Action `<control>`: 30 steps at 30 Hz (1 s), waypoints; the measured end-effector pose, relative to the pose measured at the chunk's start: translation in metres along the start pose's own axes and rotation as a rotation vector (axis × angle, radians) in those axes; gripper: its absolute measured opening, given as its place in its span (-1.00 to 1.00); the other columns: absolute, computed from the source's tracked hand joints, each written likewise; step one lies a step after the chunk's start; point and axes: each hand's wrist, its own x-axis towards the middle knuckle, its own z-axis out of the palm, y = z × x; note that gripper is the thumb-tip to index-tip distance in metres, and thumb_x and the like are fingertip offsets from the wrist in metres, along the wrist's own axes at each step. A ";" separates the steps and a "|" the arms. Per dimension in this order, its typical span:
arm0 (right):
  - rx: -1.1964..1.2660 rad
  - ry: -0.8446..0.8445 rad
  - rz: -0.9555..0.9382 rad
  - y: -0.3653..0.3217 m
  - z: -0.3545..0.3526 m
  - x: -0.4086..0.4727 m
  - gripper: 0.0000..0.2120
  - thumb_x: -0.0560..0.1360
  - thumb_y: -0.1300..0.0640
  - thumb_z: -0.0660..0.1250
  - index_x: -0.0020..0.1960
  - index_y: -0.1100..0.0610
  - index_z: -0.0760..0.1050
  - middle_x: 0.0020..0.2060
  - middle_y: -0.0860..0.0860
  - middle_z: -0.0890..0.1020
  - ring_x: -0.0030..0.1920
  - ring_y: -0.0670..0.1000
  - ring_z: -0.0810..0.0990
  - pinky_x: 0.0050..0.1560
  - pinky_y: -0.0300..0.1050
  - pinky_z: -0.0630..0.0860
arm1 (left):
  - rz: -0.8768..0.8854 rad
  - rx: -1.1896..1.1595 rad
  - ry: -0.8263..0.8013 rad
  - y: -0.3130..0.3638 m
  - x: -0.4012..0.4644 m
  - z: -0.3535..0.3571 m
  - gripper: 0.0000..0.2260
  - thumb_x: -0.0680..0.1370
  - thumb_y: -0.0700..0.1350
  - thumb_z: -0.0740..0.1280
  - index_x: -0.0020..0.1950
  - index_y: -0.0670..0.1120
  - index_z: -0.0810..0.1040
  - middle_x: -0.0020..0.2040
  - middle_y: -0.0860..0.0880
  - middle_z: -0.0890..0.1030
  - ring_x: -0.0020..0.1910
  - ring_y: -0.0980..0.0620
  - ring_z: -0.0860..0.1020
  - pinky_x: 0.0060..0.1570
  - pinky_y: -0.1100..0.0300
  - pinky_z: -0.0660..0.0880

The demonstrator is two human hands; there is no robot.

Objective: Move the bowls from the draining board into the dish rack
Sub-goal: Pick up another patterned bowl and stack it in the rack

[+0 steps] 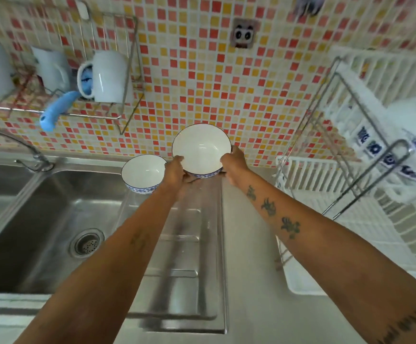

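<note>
A large white bowl (202,148) with a blue patterned outside is tilted toward me above the far end of the steel draining board (189,244). My left hand (176,170) grips its left rim and my right hand (234,162) grips its right rim. A smaller matching bowl (143,173) stands upright on the board just left of my left hand. The white dish rack (351,170) with its metal frame stands to the right, holding several blue-and-white dishes (385,155) on the upper tier.
A steel sink (40,219) with a drain and a tap (11,142) lies to the left. A wall shelf (90,112) carries white mugs and a blue brush. The mosaic tile wall (214,83) is right behind the bowls.
</note>
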 end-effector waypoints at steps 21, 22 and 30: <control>-0.059 0.021 -0.767 -0.176 -0.154 -0.167 -0.42 0.45 0.49 0.03 0.37 0.09 0.38 0.11 -0.02 0.47 0.03 -0.05 0.50 -0.20 -0.26 0.50 | -0.044 -0.259 -0.940 0.078 -0.171 0.133 -0.36 0.44 0.33 0.29 0.43 0.03 0.43 0.41 -0.22 0.46 0.36 -0.36 0.42 0.37 -0.32 0.29; -0.040 0.029 -0.789 -0.178 -0.166 -0.169 -0.42 0.44 0.49 0.03 0.36 0.09 0.39 0.12 0.00 0.49 0.08 0.01 0.50 -0.12 -0.18 0.53 | -0.060 -0.235 -0.986 0.079 -0.177 0.141 -0.35 0.45 0.35 0.27 0.43 0.02 0.42 0.41 -0.22 0.47 0.37 -0.35 0.42 0.38 -0.32 0.28; 0.183 -0.012 -0.831 -0.192 -0.259 -0.172 -0.76 0.47 0.14 0.19 0.11 0.11 0.49 0.07 0.13 0.58 0.11 0.15 0.54 0.18 0.19 0.49 | 0.031 -0.020 -0.985 0.082 -0.221 0.219 -0.32 0.43 0.44 0.16 0.34 0.00 0.52 0.29 -0.21 0.58 0.24 -0.32 0.55 0.24 -0.34 0.42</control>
